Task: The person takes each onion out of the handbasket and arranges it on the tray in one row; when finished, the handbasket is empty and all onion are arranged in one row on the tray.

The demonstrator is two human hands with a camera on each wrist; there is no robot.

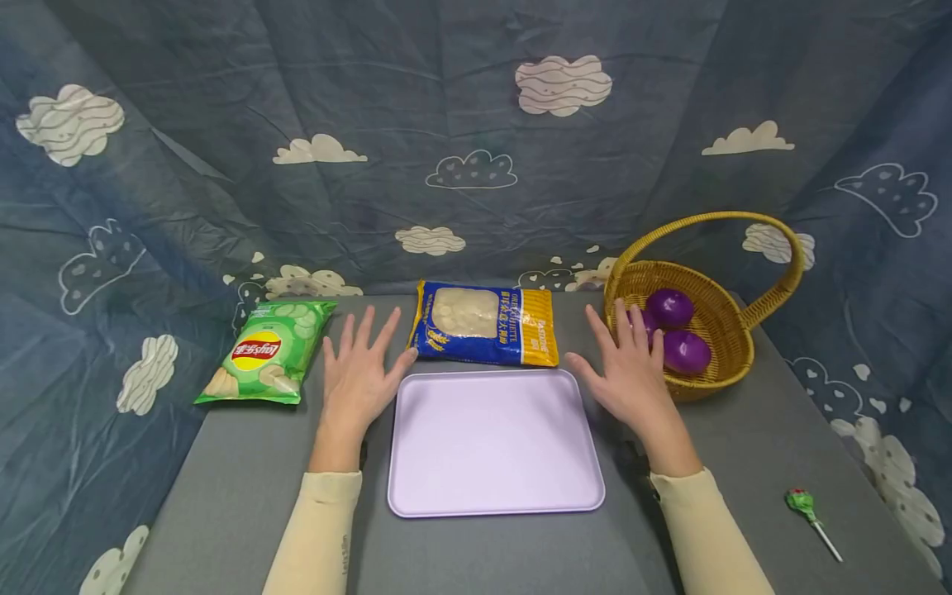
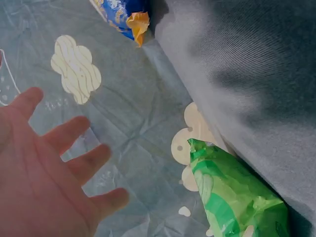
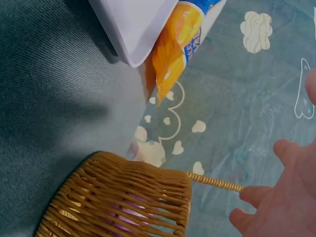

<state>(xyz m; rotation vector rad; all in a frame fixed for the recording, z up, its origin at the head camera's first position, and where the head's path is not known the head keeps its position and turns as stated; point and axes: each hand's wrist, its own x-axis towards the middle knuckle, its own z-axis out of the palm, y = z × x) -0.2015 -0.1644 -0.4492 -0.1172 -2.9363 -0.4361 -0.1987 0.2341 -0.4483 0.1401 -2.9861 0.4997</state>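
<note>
My left hand [image 1: 359, 376] is spread above the table between a green Lay's chip bag [image 1: 265, 351] and a lilac tray [image 1: 494, 442]. In the left wrist view its fingers are straight and apart, with nothing in them. My right hand [image 1: 630, 376] is spread too, between the tray and a wicker basket [image 1: 732, 364]; in the head view its fingertips overlap the basket's near side. Several purple round things, glossy like onions [image 1: 686, 352], lie in the basket, one partly hidden by the fingers. Behind the tray lies a blue and yellow pasta bag [image 1: 476, 322].
A lollipop [image 1: 802, 501] in a green wrapper lies at the right of the grey table [image 1: 476, 554]. The basket's tall arched handle [image 1: 706, 216] rises above its rim. A dark cloud-patterned cloth [image 1: 476, 107] hangs behind and at the sides.
</note>
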